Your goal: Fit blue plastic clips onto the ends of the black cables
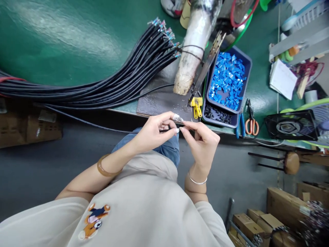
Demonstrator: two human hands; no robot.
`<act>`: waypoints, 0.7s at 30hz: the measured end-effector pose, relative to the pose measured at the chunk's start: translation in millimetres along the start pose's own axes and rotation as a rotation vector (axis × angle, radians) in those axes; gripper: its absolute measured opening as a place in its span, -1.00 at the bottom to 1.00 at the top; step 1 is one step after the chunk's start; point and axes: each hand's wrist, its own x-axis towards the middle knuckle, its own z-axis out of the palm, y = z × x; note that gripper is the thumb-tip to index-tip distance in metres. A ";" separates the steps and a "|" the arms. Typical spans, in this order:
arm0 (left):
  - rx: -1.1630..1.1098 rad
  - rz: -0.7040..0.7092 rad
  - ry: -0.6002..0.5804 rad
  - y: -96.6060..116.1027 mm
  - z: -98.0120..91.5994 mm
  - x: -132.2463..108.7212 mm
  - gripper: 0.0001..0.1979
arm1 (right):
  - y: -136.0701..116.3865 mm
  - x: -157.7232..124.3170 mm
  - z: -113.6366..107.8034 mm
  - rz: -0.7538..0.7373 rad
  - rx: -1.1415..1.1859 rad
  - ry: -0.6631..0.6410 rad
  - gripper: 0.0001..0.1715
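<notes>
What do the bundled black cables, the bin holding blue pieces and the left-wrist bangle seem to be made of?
Black cables: probably plastic or rubber jackets, satin, from their smooth, soft highlights.
Bin: likely moulded plastic, fairly matte, with rounded corners.
Bangle: smooth, glossy amber-brown; stone, resin or glass, I can't tell.

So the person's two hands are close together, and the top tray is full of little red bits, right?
Not quite: the head view shows that the little bits in the top tray are blue, not red. The left hand and right hand are close together, just as you said.
</notes>
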 end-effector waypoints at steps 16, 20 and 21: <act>0.102 0.052 -0.002 8.2 0.8 -5.8 -0.88 | -4.2 -1.2 -16.2 0.005 0.110 0.132 -0.72; 0.499 0.345 -0.105 31.7 3.0 -17.2 -0.89 | -3.8 1.6 -59.4 0.082 0.153 0.234 -0.71; 0.554 0.388 -0.199 38.3 2.2 -19.7 -0.85 | -0.6 4.7 -70.5 0.133 0.097 0.119 -0.71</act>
